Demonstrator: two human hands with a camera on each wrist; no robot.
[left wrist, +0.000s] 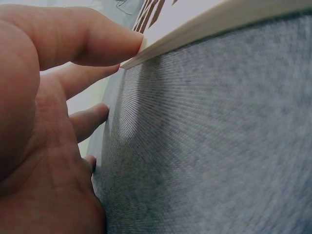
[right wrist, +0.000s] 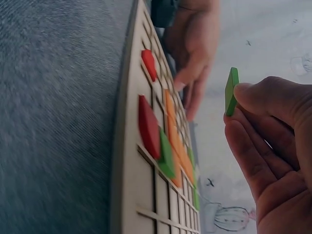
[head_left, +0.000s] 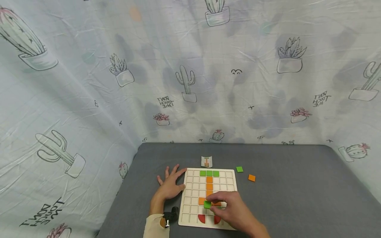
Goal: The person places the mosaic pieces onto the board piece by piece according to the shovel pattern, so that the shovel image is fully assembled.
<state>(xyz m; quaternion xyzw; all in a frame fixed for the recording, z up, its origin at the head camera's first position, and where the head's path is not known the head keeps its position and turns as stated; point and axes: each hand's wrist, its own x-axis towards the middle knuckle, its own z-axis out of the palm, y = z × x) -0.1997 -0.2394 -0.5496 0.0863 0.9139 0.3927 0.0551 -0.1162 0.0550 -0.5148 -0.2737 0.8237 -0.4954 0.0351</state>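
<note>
My right hand (head_left: 232, 208) pinches a green square tile (head_left: 207, 204) between thumb and fingers, above the lower middle of a pale wooden grid board (head_left: 187, 209). In the right wrist view the tile (right wrist: 232, 91) is held on edge, apart from the board. My left hand (head_left: 170, 186) lies at the board's left side with fingers spread; the thumb and index finger touch its edge. On the board sit a top row of green tiles (head_left: 209, 173), a column of orange tiles (head_left: 209, 186) and two red rounded pieces (head_left: 201, 218). Another green tile (right wrist: 166, 153) sits beside a red piece.
A loose green tile (head_left: 239, 169) and a loose orange tile (head_left: 252, 178) lie on the grey table (head_left: 297, 191) right of the board. Behind the board is a small printed pattern card (head_left: 206, 161). A cactus-print cloth (head_left: 190, 119) hangs around the table.
</note>
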